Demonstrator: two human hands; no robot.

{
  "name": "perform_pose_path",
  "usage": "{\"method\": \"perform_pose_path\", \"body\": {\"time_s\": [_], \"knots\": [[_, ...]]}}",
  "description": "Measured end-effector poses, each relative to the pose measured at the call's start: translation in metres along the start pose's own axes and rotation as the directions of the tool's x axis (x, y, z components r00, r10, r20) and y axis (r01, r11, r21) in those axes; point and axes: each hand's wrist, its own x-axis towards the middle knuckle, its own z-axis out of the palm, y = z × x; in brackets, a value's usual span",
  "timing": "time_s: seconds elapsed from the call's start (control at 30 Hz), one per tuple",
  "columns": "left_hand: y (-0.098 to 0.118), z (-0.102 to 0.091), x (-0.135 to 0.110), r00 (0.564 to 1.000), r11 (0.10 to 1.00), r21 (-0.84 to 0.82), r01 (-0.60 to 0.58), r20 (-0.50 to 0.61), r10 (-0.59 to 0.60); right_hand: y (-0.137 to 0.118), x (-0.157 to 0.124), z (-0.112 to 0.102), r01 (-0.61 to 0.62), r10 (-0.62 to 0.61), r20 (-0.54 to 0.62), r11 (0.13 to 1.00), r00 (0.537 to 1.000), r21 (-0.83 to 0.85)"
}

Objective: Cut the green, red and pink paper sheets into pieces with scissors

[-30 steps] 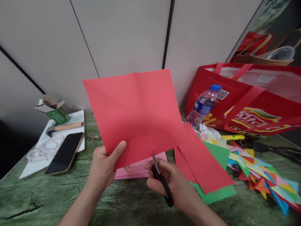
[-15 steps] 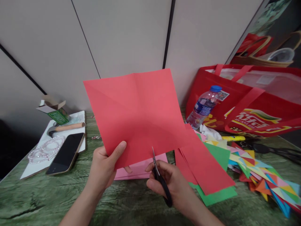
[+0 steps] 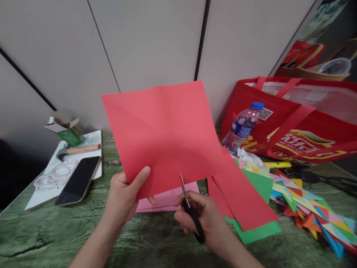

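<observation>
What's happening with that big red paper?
A person is cutting paper. The left hand holds a creased red sheet up by its bottom edge, and the right hand works black scissors whose blades meet that edge. Pink paper lies beneath on the green table, colourful folded pieces to the right.

views: one, head-worn
position: above and behind the hands, at the table's [image 3: 50, 242] near edge
facing: forward and down, toward the wall panels [image 3: 150, 41]
range: close; left hand [image 3: 122, 197] and right hand [image 3: 209, 219] with scissors [image 3: 193, 219] low centre, red sheet [image 3: 164, 130] mid-frame
edges: phone [image 3: 79, 180] left, red bag [image 3: 292, 123] right
</observation>
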Motion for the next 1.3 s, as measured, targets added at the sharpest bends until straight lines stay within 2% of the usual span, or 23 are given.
{"method": "perform_pose_path", "body": {"time_s": [0.27,0.53,0.97,1.3], "knots": [[0.001,0.001,0.0,1.0,0.999,0.034,-0.005,0.014,0.004,0.005,0.001,-0.004,0.007,-0.007,0.034,1.0,0.999,-0.003],[-0.008,-0.001,-0.002,0.996,0.994,0.106,0.033,0.083,-0.042,-0.008,0.0,-0.006,0.052,-0.051,0.029,0.999,0.998,-0.016],[-0.008,0.0,-0.002,0.995,0.992,0.117,0.044,0.087,-0.055,-0.006,0.001,-0.006,0.002,-0.001,0.018,0.998,1.0,-0.062],[-0.005,0.003,-0.001,0.995,0.995,0.086,0.055,0.077,-0.062,-0.004,0.001,-0.007,0.018,-0.018,-0.002,0.996,1.0,-0.092]]}}
